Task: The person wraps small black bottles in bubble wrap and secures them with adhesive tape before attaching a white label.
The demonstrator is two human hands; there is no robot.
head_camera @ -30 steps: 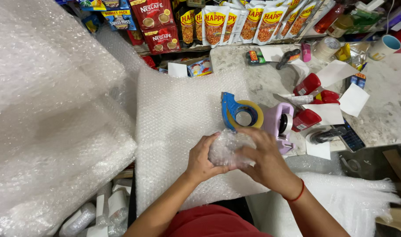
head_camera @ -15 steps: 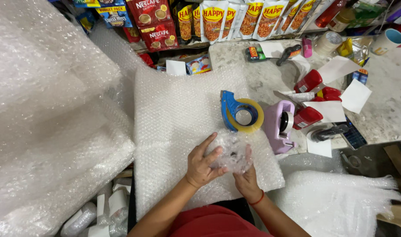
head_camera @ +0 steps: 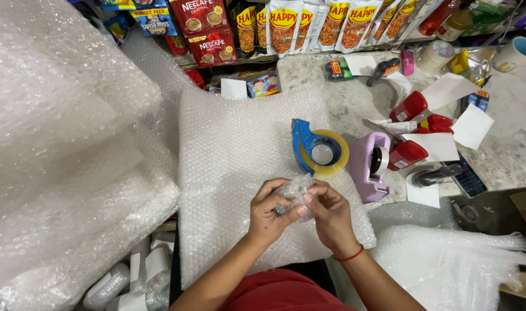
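Bubble wrap roll (head_camera: 61,173) far left. Left hand (head_camera: 270,213) and right hand (head_camera: 332,216), fingers pinched on the small wrapped bundle (head_camera: 294,193), now lifted nearer the tape dispenser (head_camera: 317,151); half a second ago it sat lower, so wrapping looks nearly closed.

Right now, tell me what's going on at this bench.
A person's left hand and right hand together grip a small bubble-wrapped bundle over a bubble wrap sheet spread on the counter. A blue tape dispenser and a pink tape dispenser sit just beyond, untouched.
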